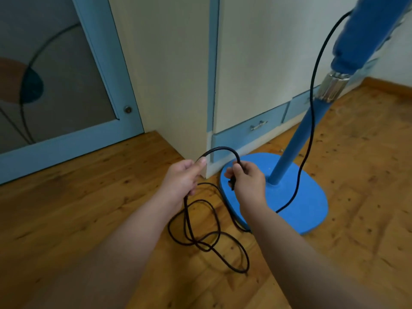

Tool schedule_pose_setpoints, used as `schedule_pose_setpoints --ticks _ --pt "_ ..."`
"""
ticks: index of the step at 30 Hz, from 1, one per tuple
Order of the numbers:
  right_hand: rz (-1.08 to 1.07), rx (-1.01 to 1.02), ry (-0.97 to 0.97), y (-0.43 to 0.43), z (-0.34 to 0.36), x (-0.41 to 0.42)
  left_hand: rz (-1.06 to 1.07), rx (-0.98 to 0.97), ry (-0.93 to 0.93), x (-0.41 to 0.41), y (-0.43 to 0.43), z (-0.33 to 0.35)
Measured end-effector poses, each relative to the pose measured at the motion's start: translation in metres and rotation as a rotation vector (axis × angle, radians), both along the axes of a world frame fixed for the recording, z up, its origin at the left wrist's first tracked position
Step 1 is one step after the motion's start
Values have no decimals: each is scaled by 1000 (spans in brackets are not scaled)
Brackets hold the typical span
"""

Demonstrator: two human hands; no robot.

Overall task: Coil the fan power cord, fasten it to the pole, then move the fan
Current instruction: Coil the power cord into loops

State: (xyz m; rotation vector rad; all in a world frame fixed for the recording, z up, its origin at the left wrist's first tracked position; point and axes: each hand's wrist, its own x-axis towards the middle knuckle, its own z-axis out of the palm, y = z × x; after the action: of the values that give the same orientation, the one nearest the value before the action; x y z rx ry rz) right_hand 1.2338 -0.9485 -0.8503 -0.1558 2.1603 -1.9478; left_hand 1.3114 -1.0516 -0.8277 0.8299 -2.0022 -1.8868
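Observation:
A blue standing fan has a round base [310, 210] on the wooden floor and a blue pole [294, 141] rising to the upper right. Its black power cord [214, 233] hangs down from the top of the fan, crosses the base and lies in loose loops on the floor. My left hand [182, 179] pinches the cord, and my right hand [247, 181] grips the plug end over the base's left edge. A short arch of cord spans between both hands.
A cream cabinet with blue trim and low drawers [252, 128] stands right behind the fan base. A blue-framed glass door [66, 85] is at the left. Wooden floor [89, 197] stretches out to the left and right of the fan.

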Motion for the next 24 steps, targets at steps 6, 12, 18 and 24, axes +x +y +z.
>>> schedule_pose_setpoints --ticks 6,12,18,24 --pt "143 -125 -138 -12 4 12 151 137 199 -11 -10 13" --pt "458 -25 -199 -12 2 9 222 366 315 -14 -18 27" --pt "727 -165 -356 -11 2 8 141 454 293 -11 -25 40" --pt "865 -352 -467 -8 -5 9 63 395 317 -13 -25 47"
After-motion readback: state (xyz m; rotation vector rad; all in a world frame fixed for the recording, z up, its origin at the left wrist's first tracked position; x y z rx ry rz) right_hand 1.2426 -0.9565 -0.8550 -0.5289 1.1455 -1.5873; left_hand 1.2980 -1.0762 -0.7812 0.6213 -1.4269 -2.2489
